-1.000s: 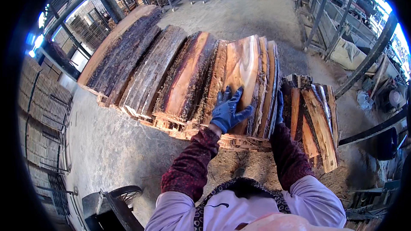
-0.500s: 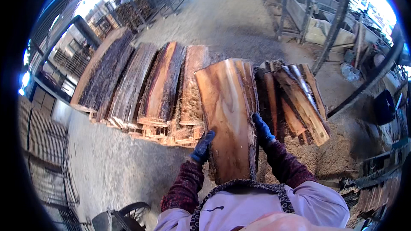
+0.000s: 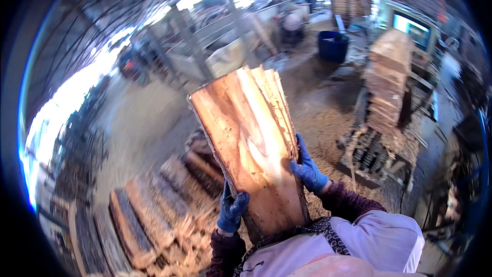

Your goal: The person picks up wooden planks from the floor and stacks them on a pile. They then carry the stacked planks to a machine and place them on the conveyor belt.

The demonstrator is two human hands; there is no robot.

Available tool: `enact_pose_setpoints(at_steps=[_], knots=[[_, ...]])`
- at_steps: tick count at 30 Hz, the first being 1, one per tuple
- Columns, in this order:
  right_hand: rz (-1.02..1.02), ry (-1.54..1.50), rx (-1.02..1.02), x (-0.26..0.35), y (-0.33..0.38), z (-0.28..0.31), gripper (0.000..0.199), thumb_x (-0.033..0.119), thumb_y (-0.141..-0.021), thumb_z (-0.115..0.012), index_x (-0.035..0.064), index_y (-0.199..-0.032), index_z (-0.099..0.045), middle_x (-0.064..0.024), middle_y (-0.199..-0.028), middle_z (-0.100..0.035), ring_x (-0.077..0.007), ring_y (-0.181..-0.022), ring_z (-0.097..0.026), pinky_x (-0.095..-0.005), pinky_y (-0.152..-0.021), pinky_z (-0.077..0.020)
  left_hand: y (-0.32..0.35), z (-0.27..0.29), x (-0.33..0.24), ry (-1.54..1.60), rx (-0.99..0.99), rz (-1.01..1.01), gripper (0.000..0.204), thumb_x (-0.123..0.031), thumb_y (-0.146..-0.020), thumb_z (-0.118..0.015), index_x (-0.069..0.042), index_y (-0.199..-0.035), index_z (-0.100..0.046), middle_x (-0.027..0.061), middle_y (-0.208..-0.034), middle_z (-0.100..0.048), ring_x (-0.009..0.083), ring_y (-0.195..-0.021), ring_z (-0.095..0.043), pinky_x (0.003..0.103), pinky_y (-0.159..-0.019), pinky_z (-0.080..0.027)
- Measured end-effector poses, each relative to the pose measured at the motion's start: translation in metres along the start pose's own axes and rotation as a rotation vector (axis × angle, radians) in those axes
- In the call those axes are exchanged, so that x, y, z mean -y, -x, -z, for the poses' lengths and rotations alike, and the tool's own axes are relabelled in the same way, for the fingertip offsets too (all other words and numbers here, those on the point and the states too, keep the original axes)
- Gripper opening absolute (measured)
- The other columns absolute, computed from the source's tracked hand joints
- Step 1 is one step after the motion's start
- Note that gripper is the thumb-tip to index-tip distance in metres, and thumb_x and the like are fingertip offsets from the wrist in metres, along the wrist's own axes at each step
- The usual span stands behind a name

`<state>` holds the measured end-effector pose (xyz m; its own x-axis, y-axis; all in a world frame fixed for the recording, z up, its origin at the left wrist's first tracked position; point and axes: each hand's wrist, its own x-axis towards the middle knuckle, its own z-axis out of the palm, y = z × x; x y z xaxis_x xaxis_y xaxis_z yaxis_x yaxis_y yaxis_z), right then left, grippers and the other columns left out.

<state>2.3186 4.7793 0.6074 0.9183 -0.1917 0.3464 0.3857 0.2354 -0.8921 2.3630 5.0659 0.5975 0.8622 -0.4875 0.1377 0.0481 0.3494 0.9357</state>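
A stack of rough-edged wooden boards (image 3: 251, 149) stands tilted in front of my body, its lower end against my apron (image 3: 287, 249). Both hands wear blue gloves. My left hand (image 3: 231, 210) grips the stack's left edge low down, thumb on the top board's face. On the opposite edge, a little higher, my right hand (image 3: 309, 168) presses with its thumb on the face and its other fingers along the side. The undersides of the boards are hidden.
Slabs of wood with bark (image 3: 148, 215) lie in a pile at the lower left. To the right, more wooden pieces (image 3: 388, 79) lie in a long row beside a machine frame (image 3: 433, 28). A dark blue tub (image 3: 333, 46) stands on the sawdust-strewn floor (image 3: 307, 92).
My view has swung to the right, away from the slab pile, which now lies at the lower left. The boards have turned with me, still between both hands. My right thumb now shows on the face.
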Motion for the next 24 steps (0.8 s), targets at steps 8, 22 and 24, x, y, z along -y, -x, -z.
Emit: enact_pose_setpoints(at_steps=[8, 22, 24], knots=[[0.405, 0.029, -0.298, 0.174, 0.065, 0.130, 0.106, 0.003, -0.093, -0.071, 0.0217, -0.166, 0.004, -0.0106, -0.121, -0.061, -0.0201, -0.090, -0.065, -0.0366, -0.086, -0.0556, -0.124, -0.226, -0.064, 0.024, 0.821, 0.043, 0.096, -0.077, -0.093, -0.046, -0.030, -0.166, -0.006, 0.0080, -0.098, -0.051, 0.0176, -0.078, -0.052, 0.030, -0.073, -0.046], [0.237, 0.817, -1.384, 0.364, -0.175, 0.568, 0.108, 0.056, -0.071, -0.087, -0.0037, -0.149, -0.043, -0.0260, -0.145, -0.053, -0.0325, -0.135, -0.050, -0.0445, -0.113, -0.0389, -0.363, -0.567, -0.077, -1.022, 0.528, -1.193, 0.082, -0.042, -0.091, -0.073, -0.012, -0.156, -0.033, 0.0199, -0.149, -0.051, 0.0325, -0.131, -0.058, 0.040, -0.109, -0.051], [0.228, 0.812, -1.494, 0.352, -0.195, 0.590, 0.106, 0.059, -0.068, -0.090, -0.0032, -0.143, -0.049, -0.0243, -0.133, -0.058, -0.0312, -0.122, -0.055, -0.0440, -0.104, -0.0439, -0.368, -0.547, -0.041, -1.002, 0.535, -1.337, 0.083, -0.040, -0.086, -0.080, -0.011, -0.154, -0.041, 0.0210, -0.142, -0.059, 0.0372, -0.126, -0.062, 0.047, -0.108, -0.051]])
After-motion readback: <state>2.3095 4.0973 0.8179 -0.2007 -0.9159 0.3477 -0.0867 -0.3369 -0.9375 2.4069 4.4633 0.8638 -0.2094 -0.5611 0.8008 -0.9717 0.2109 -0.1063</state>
